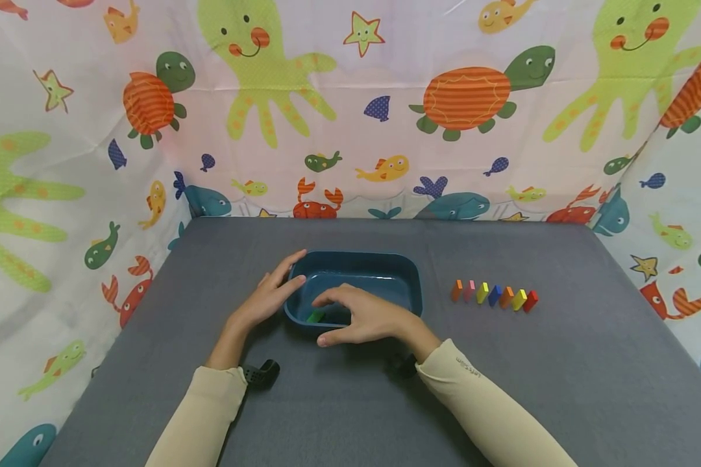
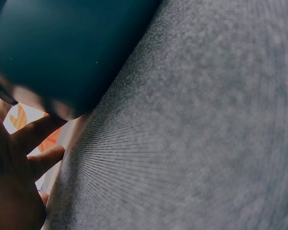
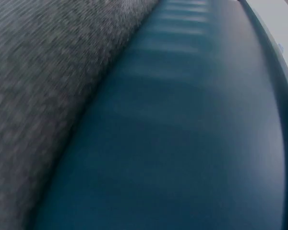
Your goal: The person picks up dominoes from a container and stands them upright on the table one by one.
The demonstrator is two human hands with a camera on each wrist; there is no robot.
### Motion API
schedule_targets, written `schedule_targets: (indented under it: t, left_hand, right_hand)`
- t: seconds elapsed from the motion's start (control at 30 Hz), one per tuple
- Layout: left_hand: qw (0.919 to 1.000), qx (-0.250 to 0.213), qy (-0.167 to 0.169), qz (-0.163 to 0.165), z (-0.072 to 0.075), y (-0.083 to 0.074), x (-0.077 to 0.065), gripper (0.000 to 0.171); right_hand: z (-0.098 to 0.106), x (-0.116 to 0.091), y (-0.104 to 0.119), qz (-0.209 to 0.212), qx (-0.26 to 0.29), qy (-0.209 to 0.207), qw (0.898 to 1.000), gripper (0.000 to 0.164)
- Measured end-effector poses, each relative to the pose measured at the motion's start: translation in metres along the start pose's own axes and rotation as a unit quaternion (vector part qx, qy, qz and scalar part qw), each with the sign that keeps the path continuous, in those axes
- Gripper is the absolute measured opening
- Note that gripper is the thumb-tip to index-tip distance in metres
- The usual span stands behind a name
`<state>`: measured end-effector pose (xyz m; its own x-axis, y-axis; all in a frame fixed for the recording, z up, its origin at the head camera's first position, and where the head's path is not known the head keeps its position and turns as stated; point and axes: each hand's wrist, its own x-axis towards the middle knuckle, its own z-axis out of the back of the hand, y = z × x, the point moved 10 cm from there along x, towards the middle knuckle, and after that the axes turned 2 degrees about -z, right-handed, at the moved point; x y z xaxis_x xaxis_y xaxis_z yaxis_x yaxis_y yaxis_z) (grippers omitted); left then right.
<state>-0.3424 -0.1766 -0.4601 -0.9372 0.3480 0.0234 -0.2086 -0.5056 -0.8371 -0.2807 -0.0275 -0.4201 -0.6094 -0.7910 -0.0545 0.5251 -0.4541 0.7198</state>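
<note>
A dark blue rectangular plastic tub sits on the grey table. My left hand rests at its left end, fingers spread and fairly straight, fingertips right at the rim. In the left wrist view the fingers lie by the tub's outer wall. Over the tub's front side is my right hand, thumb and fingers held well apart with nothing between them. A green block lies inside the tub near its front left corner, partly overlapped by the right hand. The right wrist view shows only the tub's outer wall and the tabletop.
To the right of the tub stands a row of several small upright blocks, like dominoes, among them a blue one and a red one. A curtain printed with sea animals hangs behind and beside the grey table.
</note>
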Motion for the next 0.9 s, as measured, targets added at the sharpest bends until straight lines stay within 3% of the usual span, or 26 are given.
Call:
schedule_targets:
  t: [0.2,0.43,0.9]
  left_hand:
    - [1.0,0.0,0.002,0.001,0.0,-0.002,0.0,0.058]
    - [1.0,0.001,0.002,0.005,-0.001,-0.002,0.0,0.058]
    - [1.0,-0.002,0.003,-0.004,0.0,-0.004,-0.001,0.059]
  right_hand:
    - [-0.015,0.011,0.006,-0.003,-0.045,0.047,0.998,0.074]
    - [-0.024,0.017,0.002,-0.038,-0.098,0.079,0.991,0.079]
    - [-0.024,0.007,0.002,-0.053,-0.078,0.096,0.991,0.079]
